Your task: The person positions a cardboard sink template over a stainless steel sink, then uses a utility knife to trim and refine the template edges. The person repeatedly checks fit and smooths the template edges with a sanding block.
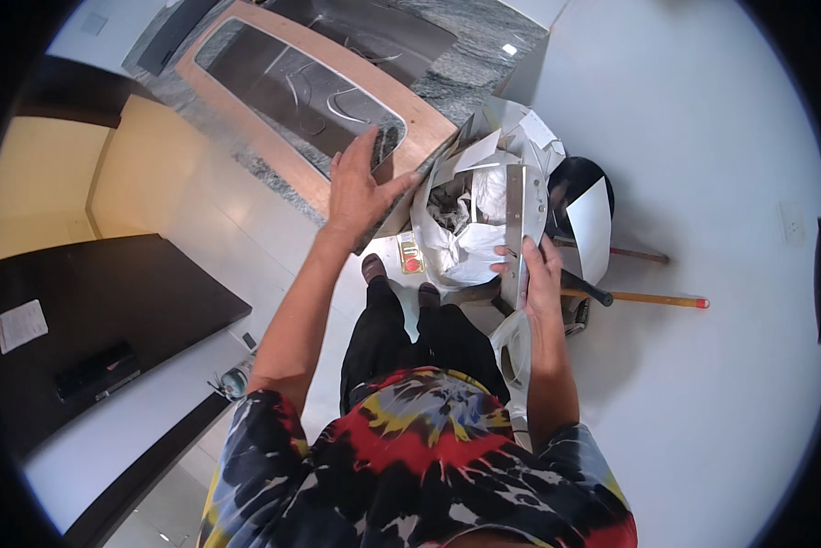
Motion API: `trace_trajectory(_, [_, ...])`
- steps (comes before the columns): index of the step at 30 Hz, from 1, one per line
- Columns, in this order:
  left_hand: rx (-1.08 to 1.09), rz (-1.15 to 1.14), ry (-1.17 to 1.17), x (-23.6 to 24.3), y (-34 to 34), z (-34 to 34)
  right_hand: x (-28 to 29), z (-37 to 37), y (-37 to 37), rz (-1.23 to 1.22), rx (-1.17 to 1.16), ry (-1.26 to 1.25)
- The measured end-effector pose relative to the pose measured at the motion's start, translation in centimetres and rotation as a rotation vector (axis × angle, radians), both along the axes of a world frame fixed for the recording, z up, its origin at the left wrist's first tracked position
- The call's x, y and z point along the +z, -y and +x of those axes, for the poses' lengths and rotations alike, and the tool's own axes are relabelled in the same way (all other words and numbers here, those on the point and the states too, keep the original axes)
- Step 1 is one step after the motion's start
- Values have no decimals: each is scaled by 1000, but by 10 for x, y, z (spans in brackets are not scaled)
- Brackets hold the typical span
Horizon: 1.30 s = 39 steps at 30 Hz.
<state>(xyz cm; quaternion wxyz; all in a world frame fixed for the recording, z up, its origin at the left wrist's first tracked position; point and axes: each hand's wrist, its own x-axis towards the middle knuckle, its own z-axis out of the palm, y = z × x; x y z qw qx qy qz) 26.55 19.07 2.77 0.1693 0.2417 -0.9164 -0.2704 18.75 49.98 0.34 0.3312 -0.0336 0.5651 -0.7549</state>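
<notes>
My left hand point(360, 192) is spread against the near end of a wooden-rimmed board point(431, 137) with a cut-out, its fingertips beside a dark speckled patch. The board lies on a grey stone counter. My right hand point(535, 274) grips a long metal strip point(524, 201) with holes, held upright in the picture over a white bin or bag point(465, 251) full of crumpled white and grey material. Curved pale strands point(346, 105) show inside the cut-out.
Wooden-handled tools point(648, 300), a dark round object and white sheets stand against the right wall. A small printed packet point(410, 256) lies by my feet. A dark desk point(154, 283) with papers is at the left, below yellow panels point(136, 155). A steel sink point(374, 27) is at the top.
</notes>
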Motion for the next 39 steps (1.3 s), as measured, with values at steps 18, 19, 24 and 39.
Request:
trace_trajectory(18, [-208, -437, -31, -13, 25, -55, -78, -35, 28, -758, -78, 543])
trace_trajectory(19, [-229, -427, -44, -17, 24, -51, -78, -31, 30, -766, -71, 576])
trace_trajectory(24, [-365, -367, 50, -3, 40, -29, -48, -27, 45, -801, -60, 565])
trace_trajectory(39, [-918, -309, -11, -7, 154, 64, 42, 33, 179, 696, -416, -817])
